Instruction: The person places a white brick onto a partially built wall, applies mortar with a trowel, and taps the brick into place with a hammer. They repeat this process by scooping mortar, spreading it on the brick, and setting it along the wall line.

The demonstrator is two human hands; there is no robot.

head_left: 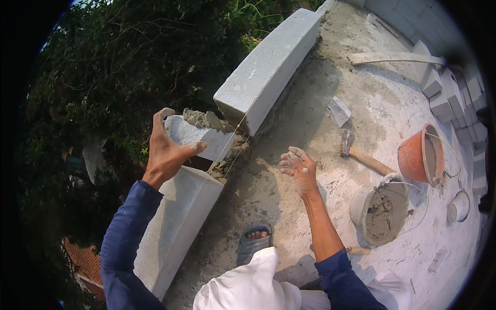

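My left hand grips the outer end of a short pale block piece, thumb on the near side and fingers over the far side. Grey mortar lies in a lump along the top edge of this piece. It sits in the gap between a long upper block and a lower block, with mortar in the joints beside it. A thin string line runs along the blocks' inner edge. My right hand hovers over the floor, palm up, fingers loosely bent and apart, holding nothing.
On the right stand a mortar-filled bucket, an orange bucket and a small pail. A hammer and a block offcut lie on the floor. Stacked blocks and a wooden strip are farther back. Trees rise beyond the wall.
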